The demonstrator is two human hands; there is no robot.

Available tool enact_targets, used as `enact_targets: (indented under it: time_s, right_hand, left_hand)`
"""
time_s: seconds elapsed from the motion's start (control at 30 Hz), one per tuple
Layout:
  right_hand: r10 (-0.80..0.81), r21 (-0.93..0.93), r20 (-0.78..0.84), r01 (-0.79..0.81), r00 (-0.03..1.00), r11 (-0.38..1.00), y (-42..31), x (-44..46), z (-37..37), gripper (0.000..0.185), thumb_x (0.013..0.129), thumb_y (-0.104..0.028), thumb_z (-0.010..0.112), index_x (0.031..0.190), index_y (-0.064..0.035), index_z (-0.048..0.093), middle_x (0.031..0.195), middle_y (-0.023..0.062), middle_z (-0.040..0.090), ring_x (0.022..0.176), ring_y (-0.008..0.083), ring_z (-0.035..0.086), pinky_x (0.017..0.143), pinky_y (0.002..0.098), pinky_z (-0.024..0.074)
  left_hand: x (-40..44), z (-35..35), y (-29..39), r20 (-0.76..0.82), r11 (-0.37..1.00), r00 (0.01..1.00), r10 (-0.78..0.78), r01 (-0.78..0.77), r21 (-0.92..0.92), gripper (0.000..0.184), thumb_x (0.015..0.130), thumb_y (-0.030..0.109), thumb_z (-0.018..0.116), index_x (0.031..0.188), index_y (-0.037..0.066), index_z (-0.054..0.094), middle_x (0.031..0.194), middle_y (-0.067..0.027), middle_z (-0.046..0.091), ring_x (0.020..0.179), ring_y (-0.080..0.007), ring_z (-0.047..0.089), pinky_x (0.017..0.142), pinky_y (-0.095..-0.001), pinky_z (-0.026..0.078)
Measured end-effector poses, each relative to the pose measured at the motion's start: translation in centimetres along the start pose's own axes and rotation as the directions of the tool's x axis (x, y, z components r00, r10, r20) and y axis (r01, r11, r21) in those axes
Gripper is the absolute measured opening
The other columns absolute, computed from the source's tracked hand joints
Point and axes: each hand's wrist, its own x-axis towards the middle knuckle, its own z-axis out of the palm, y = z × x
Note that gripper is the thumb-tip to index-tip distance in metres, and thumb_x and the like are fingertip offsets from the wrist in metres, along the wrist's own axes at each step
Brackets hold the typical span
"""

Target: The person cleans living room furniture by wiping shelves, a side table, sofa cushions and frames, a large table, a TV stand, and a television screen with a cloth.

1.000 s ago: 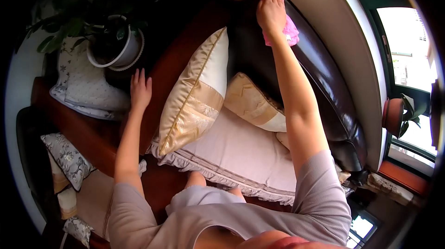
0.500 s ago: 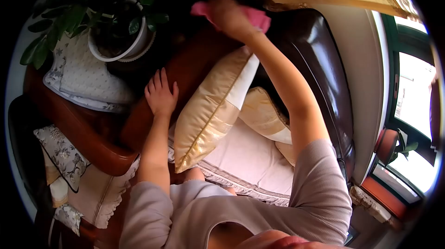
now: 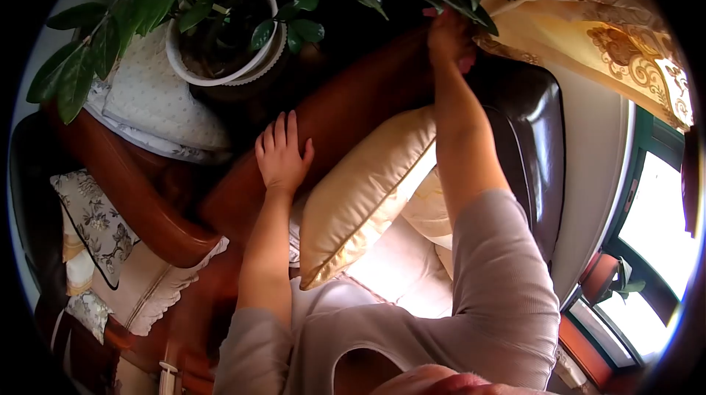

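Observation:
My left hand [image 3: 283,156] rests with fingers outstretched on the brown leather sofa arm [image 3: 346,104]. At the far end of that arm, beside the sofa's dark back [image 3: 526,97], my right hand [image 3: 450,40] presses down on a pink cloth [image 3: 466,64]. Only small bits of the cloth show around the hand, and plant leaves partly cover the fingers. A cream-gold cushion [image 3: 368,193] leans against the sofa arm between my forearms.
A leafy plant in a white pot [image 3: 176,57] stands beyond the sofa arm, its leaves overhanging. Folded quilted fabric [image 3: 158,101] lies at left. A floral cushion [image 3: 95,226] sits on another seat. Yellow curtains [image 3: 566,34] hang at upper right, near a window [image 3: 662,211].
My right hand has moved the pink cloth farther along the sofa arm, toward the curtain. My left hand stays flat on the arm. The view has shifted.

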Motion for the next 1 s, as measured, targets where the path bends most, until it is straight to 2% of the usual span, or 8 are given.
enact_targets:
  time_s: [0.17, 0.2, 0.27, 0.5, 0.6, 0.73, 0.93, 1.0]
  right_hand:
    - [-0.102, 0.756, 0.4, -0.265, 0.911, 0.599, 3.9, 7.1, -2.8, 0.061, 0.103, -0.045, 0.029, 0.14, 0.001, 0.041, 0.136, 0.0237, 0.051, 0.126, 0.0352, 0.048, 0.103, 0.0392, 0.0375]
    - [-0.041, 0.676, 0.296, -0.179, 0.954, 0.715, 5.3, 8.0, -0.9, 0.056, 0.103, -0.042, 0.029, 0.136, -0.0003, 0.047, 0.135, 0.023, 0.052, 0.125, 0.0364, 0.049, 0.101, 0.0404, 0.0386]
    - [-0.497, -0.32, -0.097, 0.446, 0.862, 0.836, 12.6, 13.0, 9.2, 0.043, 0.103, -0.028, 0.033, 0.125, 0.0005, 0.056, 0.127, 0.0222, 0.058, 0.117, 0.03, 0.056, 0.1, 0.0407, 0.0427]
    - [0.047, 0.272, 0.225, -0.109, 0.973, 0.956, 1.7, 2.2, -0.7, 0.061, 0.098, -0.052, 0.035, 0.145, -0.0125, 0.034, 0.149, 0.021, 0.037, 0.131, 0.0426, 0.041, 0.103, 0.055, 0.0365]
    - [0.199, -0.266, -0.39, -0.317, 0.899, 0.91, -3.5, -5.5, 7.3, 0.074, 0.093, -0.064, 0.035, 0.149, -0.0161, 0.026, 0.155, 0.0231, 0.025, 0.137, 0.0518, 0.027, 0.107, 0.0672, 0.0219]
    - [0.122, 0.202, 0.522, -0.261, 0.844, 0.944, -16.5, -24.0, -5.1, 0.075, 0.095, -0.066, 0.026, 0.155, -0.0211, 0.02, 0.16, 0.0223, -0.005, 0.143, 0.0515, -0.012, 0.112, 0.0658, -0.0072]
    - [-0.126, 0.413, 0.577, -0.155, 0.807, 0.897, -18.8, -36.8, -8.5, 0.067, 0.095, -0.065, 0.029, 0.153, -0.0314, 0.022, 0.161, 0.0202, -0.008, 0.143, 0.0513, -0.012, 0.111, 0.0659, -0.0084]
    - [-0.157, 0.374, 0.494, -0.046, 0.855, 0.926, -19.9, -41.4, -9.5, 0.069, 0.095, -0.062, 0.037, 0.153, -0.0281, 0.023, 0.16, 0.0226, -0.002, 0.143, 0.0534, -0.005, 0.109, 0.0705, -0.003]
  left_hand:
    - [0.1, 0.0, -0.2, 0.013, 0.999, 1.0, -0.013, 0.014, -0.031, 0.065, 0.082, 0.037, 0.063, 0.14, 0.013, 0.045, 0.138, -0.0078, 0.049, 0.121, -0.0272, 0.047, 0.104, -0.0445, 0.036]
    - [0.1, 0.0, -0.2, 0.032, 0.998, 0.999, -0.027, 0.028, -0.049, 0.066, 0.083, 0.036, 0.063, 0.141, 0.012, 0.044, 0.139, -0.0077, 0.049, 0.123, -0.027, 0.046, 0.104, -0.0445, 0.035]
    - [0.3, -0.3, -0.1, 0.024, 0.998, 0.999, -0.032, 0.033, -0.062, 0.066, 0.083, 0.036, 0.063, 0.141, 0.012, 0.045, 0.139, -0.0077, 0.049, 0.122, -0.0272, 0.046, 0.104, -0.0445, 0.035]
    - [-0.6, 0.6, -0.7, -0.036, 0.994, 0.998, -0.047, 0.043, -0.101, 0.065, 0.083, 0.037, 0.062, 0.141, 0.013, 0.046, 0.137, -0.0075, 0.051, 0.119, -0.0266, 0.048, 0.103, -0.0443, 0.036]
    - [-0.8, 0.7, -0.7, -0.061, 0.995, 0.997, -0.039, 0.034, -0.09, 0.063, 0.085, 0.038, 0.06, 0.141, 0.013, 0.045, 0.136, -0.007, 0.051, 0.119, -0.0258, 0.048, 0.102, -0.0436, 0.036]
    - [-0.9, 1.3, -0.9, -0.116, 0.979, 0.99, -0.078, 0.055, -0.196, 0.058, 0.087, 0.036, 0.057, 0.139, 0.01, 0.047, 0.136, -0.0093, 0.051, 0.124, -0.0259, 0.046, 0.104, -0.0438, 0.034]
    - [-5.9, -0.4, -6.6, -0.414, 0.502, 0.878, -0.239, -0.253, -0.827, 0.043, 0.091, 0.0, 0.048, 0.134, 0.004, 0.051, 0.135, -0.0147, 0.053, 0.122, -0.0299, 0.053, 0.102, -0.0404, 0.043]
    - [-12.4, -6.9, -10.3, -0.383, 0.643, 0.873, -0.303, -0.109, -0.758, 0.036, 0.092, -0.008, 0.043, 0.121, 0.002, 0.061, 0.129, -0.0136, 0.058, 0.118, -0.0267, 0.056, 0.1, -0.0363, 0.044]
